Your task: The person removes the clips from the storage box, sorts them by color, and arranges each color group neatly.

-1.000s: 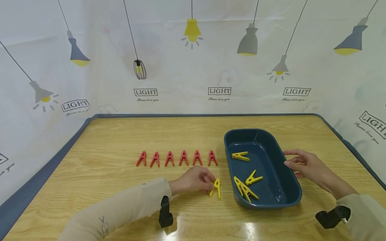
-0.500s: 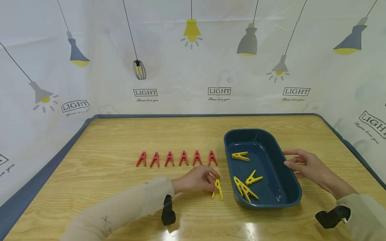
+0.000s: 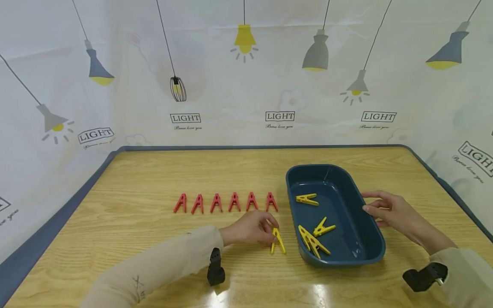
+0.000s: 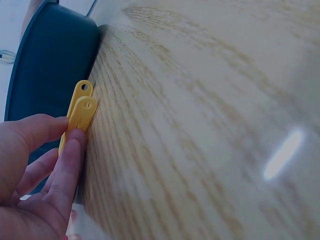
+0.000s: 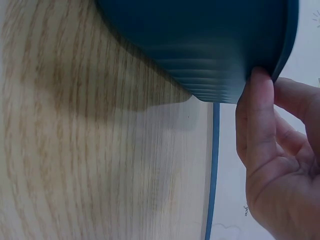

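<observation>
My left hand pinches a yellow clothespin between thumb and fingertips, close over the table just left of the blue bin. In the left wrist view the clothespin's two handle ends stick out past the fingertips, and part of it is hidden by them. My right hand rests its fingertips against the outer right wall of the bin, right below the rim, as the right wrist view also shows. Inside the bin lie several yellow clothespins, one near the far end and the others toward the near left.
A row of several red clothespins lies on the wooden table beyond my left hand, ending near the bin's left side. A white backdrop printed with lamps stands behind the table's far edge.
The yellow clothespin in my left hand has turned a little and shifted slightly right, its legs now spread toward me. The right hand and the bin have stayed put.
</observation>
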### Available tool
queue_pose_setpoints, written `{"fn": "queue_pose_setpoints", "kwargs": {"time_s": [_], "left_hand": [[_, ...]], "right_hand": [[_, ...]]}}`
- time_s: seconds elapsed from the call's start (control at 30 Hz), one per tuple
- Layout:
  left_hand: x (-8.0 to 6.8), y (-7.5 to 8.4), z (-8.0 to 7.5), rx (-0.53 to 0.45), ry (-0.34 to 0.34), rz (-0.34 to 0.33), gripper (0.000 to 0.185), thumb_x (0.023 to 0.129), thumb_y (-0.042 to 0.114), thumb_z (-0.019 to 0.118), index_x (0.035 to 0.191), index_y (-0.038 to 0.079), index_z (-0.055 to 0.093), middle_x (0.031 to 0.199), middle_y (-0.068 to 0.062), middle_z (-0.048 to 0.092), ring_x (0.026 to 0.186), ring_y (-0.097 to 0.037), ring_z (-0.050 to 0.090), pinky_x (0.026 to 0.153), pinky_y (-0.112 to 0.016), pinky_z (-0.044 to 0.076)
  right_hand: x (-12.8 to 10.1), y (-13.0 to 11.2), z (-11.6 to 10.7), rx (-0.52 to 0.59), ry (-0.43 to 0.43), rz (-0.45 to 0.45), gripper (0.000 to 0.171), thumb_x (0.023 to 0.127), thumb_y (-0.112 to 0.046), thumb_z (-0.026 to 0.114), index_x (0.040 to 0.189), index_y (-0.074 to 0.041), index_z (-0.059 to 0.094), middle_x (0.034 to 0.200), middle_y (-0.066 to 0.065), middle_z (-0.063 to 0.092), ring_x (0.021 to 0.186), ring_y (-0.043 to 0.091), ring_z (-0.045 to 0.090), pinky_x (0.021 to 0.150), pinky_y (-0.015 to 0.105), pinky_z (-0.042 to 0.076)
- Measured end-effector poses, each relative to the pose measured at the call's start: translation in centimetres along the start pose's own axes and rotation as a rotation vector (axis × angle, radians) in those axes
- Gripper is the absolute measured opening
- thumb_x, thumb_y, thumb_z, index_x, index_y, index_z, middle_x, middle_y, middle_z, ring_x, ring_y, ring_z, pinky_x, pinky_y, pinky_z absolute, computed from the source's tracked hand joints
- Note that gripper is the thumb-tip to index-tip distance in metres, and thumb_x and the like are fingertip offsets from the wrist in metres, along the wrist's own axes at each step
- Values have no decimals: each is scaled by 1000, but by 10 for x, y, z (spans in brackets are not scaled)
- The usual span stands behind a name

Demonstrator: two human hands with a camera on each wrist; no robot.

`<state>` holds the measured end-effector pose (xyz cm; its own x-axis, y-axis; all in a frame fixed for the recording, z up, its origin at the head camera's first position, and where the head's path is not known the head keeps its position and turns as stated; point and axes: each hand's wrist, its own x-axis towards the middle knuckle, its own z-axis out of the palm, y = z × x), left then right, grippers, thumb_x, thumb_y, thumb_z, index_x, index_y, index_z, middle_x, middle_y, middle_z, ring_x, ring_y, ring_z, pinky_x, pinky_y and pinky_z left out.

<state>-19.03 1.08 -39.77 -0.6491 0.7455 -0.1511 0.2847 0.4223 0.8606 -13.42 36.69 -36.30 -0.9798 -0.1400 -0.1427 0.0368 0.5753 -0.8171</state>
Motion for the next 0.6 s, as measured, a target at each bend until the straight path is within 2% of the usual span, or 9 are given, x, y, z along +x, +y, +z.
{"fn": "queue_pose_setpoints", "kwargs": {"time_s": [0.27,0.6], "left_hand": [[5,-1,-2,29,41,-12,25,74,8,70,96,2,62,68,-1,61,59,-9,58,55,-22,47],[10,-6,-7,64,82,12,26,74,9,70,97,0,62,68,0,61,59,-6,56,54,-20,46]], "right_hand": [[0,0,0,-1,-3,1,54,92,-26,49,134,2,29,103,17,54,85,11,56,70,40,50],[0,0,0,6,3,1,54,92,-25,49,133,3,30,103,17,54,84,10,57,70,38,50]]}}
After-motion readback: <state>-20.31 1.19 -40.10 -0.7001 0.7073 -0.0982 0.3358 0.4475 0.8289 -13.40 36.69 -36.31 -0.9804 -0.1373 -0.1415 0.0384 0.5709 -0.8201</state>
